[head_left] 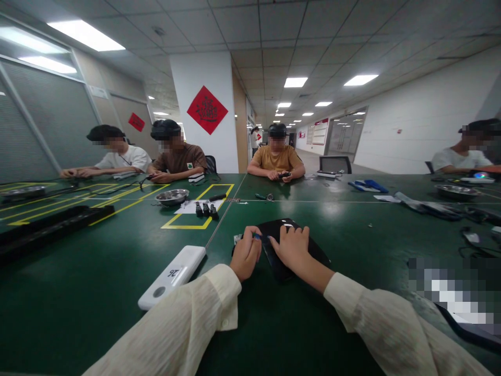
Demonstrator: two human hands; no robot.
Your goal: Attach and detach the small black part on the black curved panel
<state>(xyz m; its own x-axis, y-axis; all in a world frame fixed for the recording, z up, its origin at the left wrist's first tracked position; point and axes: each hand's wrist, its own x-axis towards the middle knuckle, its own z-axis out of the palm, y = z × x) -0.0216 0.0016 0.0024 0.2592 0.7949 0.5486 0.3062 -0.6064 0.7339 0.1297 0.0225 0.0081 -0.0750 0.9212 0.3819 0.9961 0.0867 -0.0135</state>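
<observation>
A black, glossy flat panel (276,265) lies tilted to the edges of the green table (250,329). My right hand (294,249) rests on top of it, fingers spread and thumb apart. At the panel's left edge is my left hand (246,254), its thumb and fingers drawn together. Something small and blue (257,236) shows at those fingertips, too small to name. Behind the left hand, a small pale and dark item (237,238) is mostly hidden. A white device marked 26 (172,279) lies left of my left forearm.
Ahead on the left are a metal bowl (172,197) and several black cylindrical parts (206,210) by yellow tape. A long black tray (58,227) lies far left. Blue-handled items (368,186) and a pixelated screen (456,295) are on the right. Several people in headsets sit around the table.
</observation>
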